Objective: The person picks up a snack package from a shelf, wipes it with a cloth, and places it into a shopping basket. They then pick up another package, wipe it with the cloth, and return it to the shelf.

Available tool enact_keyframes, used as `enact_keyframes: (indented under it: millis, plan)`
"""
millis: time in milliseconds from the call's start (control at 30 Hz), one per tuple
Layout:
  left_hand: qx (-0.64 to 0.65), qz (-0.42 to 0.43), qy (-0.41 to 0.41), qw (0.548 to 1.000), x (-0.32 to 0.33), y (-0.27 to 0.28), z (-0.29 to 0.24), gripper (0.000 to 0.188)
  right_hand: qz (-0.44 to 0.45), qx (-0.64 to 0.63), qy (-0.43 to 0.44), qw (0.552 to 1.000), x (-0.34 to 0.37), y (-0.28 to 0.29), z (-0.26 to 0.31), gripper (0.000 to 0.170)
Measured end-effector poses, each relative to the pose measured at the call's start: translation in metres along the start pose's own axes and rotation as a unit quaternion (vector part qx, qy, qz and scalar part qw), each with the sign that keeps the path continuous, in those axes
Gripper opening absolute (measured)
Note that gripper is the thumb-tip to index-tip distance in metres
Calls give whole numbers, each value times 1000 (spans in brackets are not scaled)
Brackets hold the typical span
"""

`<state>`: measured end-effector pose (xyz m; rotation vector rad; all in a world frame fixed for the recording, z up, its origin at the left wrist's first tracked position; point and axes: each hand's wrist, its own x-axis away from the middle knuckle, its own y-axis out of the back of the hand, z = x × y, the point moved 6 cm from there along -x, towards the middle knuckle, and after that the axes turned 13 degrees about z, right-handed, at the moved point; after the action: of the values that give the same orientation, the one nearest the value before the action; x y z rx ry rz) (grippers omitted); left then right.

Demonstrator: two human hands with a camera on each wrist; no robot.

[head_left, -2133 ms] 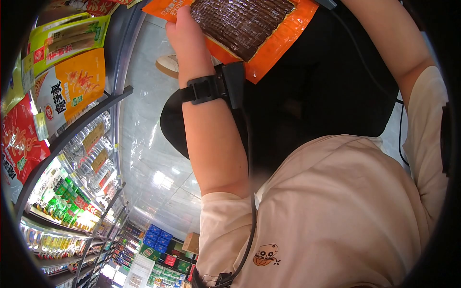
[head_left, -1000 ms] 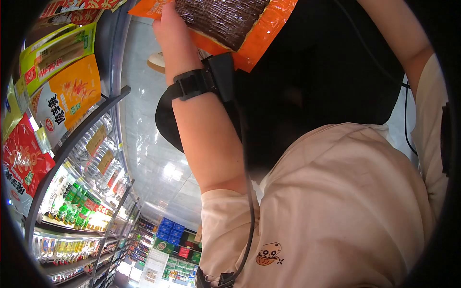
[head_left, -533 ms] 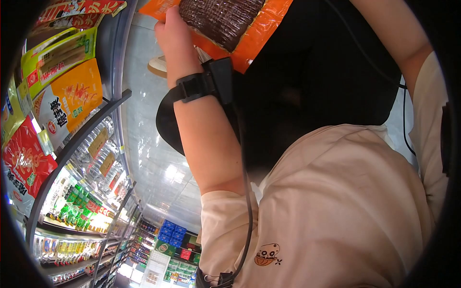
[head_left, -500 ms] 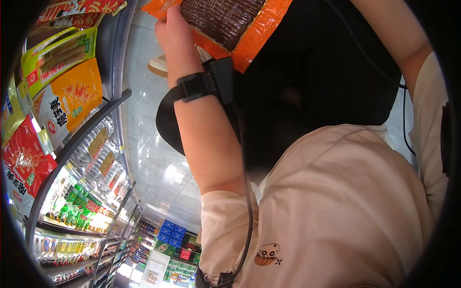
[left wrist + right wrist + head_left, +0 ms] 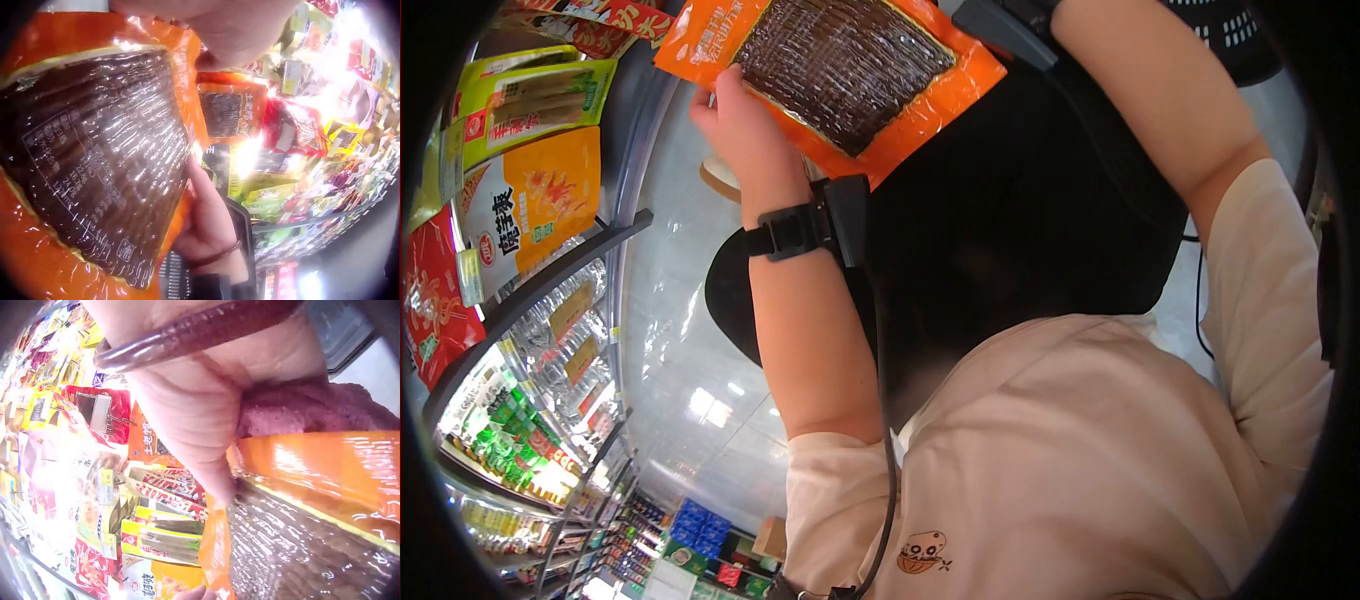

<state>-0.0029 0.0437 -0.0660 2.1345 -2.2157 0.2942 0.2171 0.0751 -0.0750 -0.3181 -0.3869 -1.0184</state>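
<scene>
An orange snack packet (image 5: 840, 75) with a clear window over dark brown ribbed strips is held up in front of the body. The left hand (image 5: 740, 125) grips its lower left edge, thumb on the front face. In the head view the right hand is beyond the top edge; only its forearm and wrist camera show. The left wrist view shows the right hand (image 5: 209, 225) pinching the opposite side of the packet, its thumb along the edge. Seen from the right wrist, that hand's thumb lies on the orange border, while its other fingers are hidden behind the packet.
Hanging snack bags, one yellow and white (image 5: 540, 200), one green (image 5: 535, 105), fill the rack at left. Below it, shelves hold bottles (image 5: 520, 420). A similar orange packet (image 5: 225, 109) hangs on the rack. A dark basket (image 5: 1225, 35) is at top right.
The packet has come further into the head view, showing more of its printed top. The right forearm has swung inward, and its wrist camera now shows well inside the frame.
</scene>
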Motion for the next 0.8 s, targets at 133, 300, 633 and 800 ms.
enact_keyframes:
  millis: [133, 300, 633, 800]
  plan:
    - [-11, -11, -39, 999, -4, 3, 0, 43, -21, 29, -3, 999, 6, -4, 12, 43]
    - [-9, 1, -19, 1000, -4, 3, 3, 42, -72, 40, 11, 997, 14, -5, 18, 40]
    - [17, 7, 2, 1000, 1, 0, 3, 48, -77, 93, 11, 993, 17, -2, 21, 43]
    - [15, 5, 1, 1000, -1, 1, 2, 40, -116, 109, -25, 987, 19, 1, 21, 43]
